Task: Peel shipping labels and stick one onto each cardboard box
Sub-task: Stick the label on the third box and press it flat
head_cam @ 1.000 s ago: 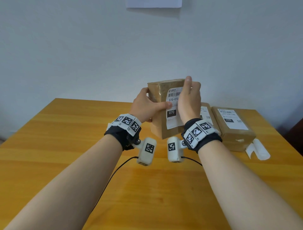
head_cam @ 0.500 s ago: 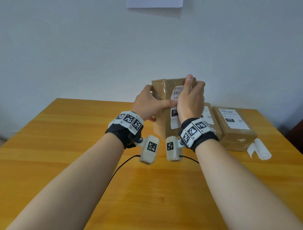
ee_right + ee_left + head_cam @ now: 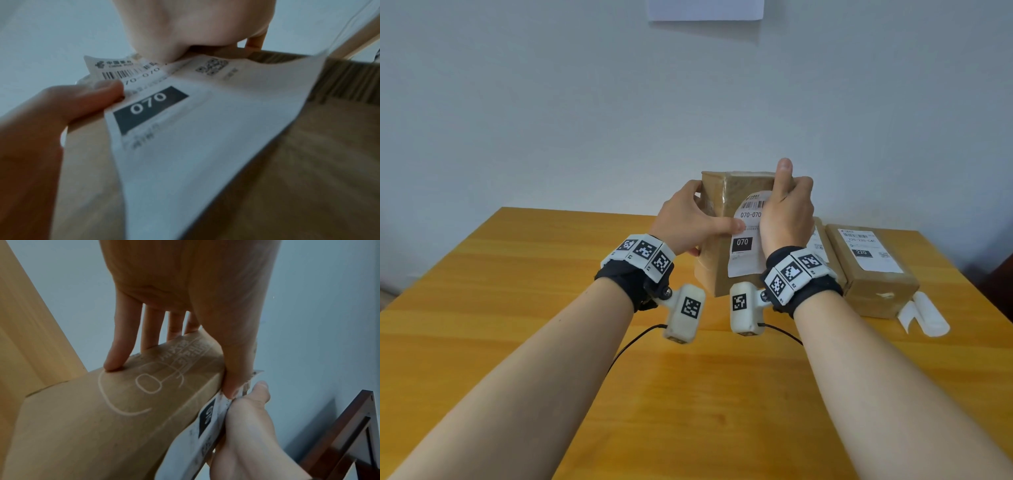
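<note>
- Holding a cardboard box (image 3: 717, 246) upright in the air above the wooden table (image 3: 524, 308), both hands on it, with its labelled face turned toward the camera.
- Left hand (image 3: 690, 222) wraps the box's left side: four fingers (image 3: 121, 353) lie spread across the back face, which has a white outline print, and the thumb (image 3: 722, 226) comes round the front and presses the left edge of the shipping label (image 3: 744, 251).
- Right hand (image 3: 786, 214) is on the box's right side, fingers curled over the top right part of the label, thumb sticking up past the top edge of the box.
- That label reads 070-070 with a black block marked 070. In the right wrist view its top left corner (image 3: 96, 65) curls away from the cardboard and the sheet looks wavy rather than flat. Can't tell how much of it is actually stuck down.
- Two more boxes sit on the table at the right, touching side by side. The far right box (image 3: 873, 274) has a label (image 3: 869, 250) on top marked 220; the middle box (image 3: 825, 253) is mostly hidden behind the right wrist, though it has a white label too.
- Curled white backing strips (image 3: 924, 313) lie on the table just right of those boxes.
</note>
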The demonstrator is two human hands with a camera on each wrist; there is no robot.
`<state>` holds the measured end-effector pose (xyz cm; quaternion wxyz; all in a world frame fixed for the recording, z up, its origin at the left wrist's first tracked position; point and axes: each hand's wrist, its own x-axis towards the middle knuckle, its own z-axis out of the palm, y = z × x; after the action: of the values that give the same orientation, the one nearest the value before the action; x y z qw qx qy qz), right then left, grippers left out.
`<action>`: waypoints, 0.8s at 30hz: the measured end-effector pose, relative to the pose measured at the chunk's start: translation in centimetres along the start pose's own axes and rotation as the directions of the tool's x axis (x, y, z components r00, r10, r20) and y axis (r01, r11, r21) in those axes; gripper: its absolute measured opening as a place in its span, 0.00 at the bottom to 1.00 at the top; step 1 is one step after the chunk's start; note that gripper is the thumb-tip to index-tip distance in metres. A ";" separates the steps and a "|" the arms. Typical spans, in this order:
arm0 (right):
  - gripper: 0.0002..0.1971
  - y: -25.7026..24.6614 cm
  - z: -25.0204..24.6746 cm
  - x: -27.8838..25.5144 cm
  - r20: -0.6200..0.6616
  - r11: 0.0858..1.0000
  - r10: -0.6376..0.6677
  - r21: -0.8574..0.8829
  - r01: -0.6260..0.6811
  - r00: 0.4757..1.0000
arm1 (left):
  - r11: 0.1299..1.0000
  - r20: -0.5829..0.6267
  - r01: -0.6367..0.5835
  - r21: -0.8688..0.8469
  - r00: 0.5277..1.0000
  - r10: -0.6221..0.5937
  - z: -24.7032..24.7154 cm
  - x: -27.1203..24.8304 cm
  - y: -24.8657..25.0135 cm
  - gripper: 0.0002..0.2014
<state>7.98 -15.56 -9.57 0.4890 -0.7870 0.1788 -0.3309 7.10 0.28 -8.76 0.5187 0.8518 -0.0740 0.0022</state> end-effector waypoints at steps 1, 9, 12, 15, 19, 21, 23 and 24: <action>0.31 0.0 0.0 0.2 0.001 1.000 0.004 0.004 -0.004 1.000 | 1.000 -0.003 -0.006 0.001 1.000 0.006 -0.1 -0.1 0.0 0.41; 0.32 -0.1 -1.0 1.3 -0.038 1.000 0.003 0.007 -0.003 0.999 | 0.998 -0.018 -0.053 -0.022 0.998 0.052 -0.6 -0.5 -0.1 0.39; 0.34 0.0 -1.4 1.8 -0.045 0.999 0.042 0.014 -0.042 0.998 | 0.998 -0.006 -0.059 -0.008 0.998 0.059 -0.6 -0.4 -0.2 0.40; 0.34 0.1 -1.4 1.9 -0.028 0.997 0.077 0.030 -0.076 0.997 | 0.999 -0.001 -0.049 -0.004 0.999 0.049 -0.5 -0.4 -0.2 0.41; 0.31 0.2 -1.0 1.6 0.018 0.995 0.055 0.084 -0.057 0.998 | 0.997 -0.006 0.009 -0.076 1.000 -0.010 0.0 0.0 -0.4 0.41; 0.28 0.1 -0.8 1.3 0.039 0.994 0.032 0.099 -0.036 0.999 | 0.993 -0.018 0.033 -0.112 0.999 -0.035 0.1 0.2 -0.4 0.41; 0.25 0.1 -0.7 1.0 0.071 0.991 -0.006 0.131 -0.004 0.997 | 0.992 -0.031 0.047 -0.117 0.998 -0.051 0.3 0.3 -0.5 0.41; 0.23 0.1 -0.5 0.8 0.087 0.989 -0.026 0.146 0.013 0.996 | 0.991 -0.040 0.054 -0.122 0.997 -0.059 0.4 0.4 -0.5 0.41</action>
<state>8.22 -16.43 -9.20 0.5493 -0.7649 0.1243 -0.3126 7.54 0.06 -9.34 0.5706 0.8203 -0.0385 0.0017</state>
